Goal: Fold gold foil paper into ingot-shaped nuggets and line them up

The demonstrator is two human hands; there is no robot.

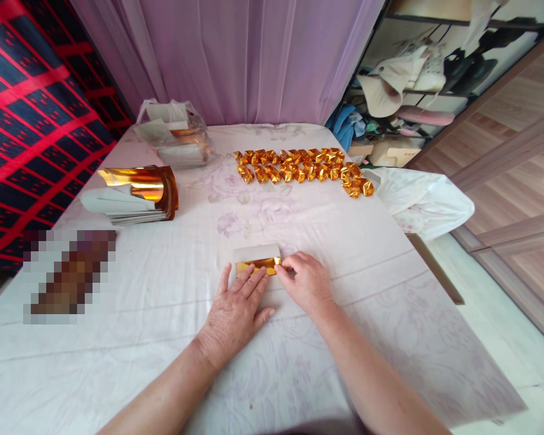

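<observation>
A small sheet of gold foil paper (258,264) lies in front of me, its pale back showing along the far side and a folded gold strip along the near side. Flat across that strip rests my left hand (238,308), fingers spread and pressing it to the table. My right hand (306,281) pinches the right end of the foil paper between thumb and forefinger. Farther back, rows of folded gold foil pieces (294,166) stand on the cloth. To the left sits a curled stack of gold foil sheets (136,193) with white backs.
A clear plastic bag of more sheets (176,136) stands at the back left. The table's flowered cloth (163,362) spreads under everything. A blurred patch (72,272) hides something at left. Beyond the right edge are a white plastic bag (426,199) and a shoe rack (403,84).
</observation>
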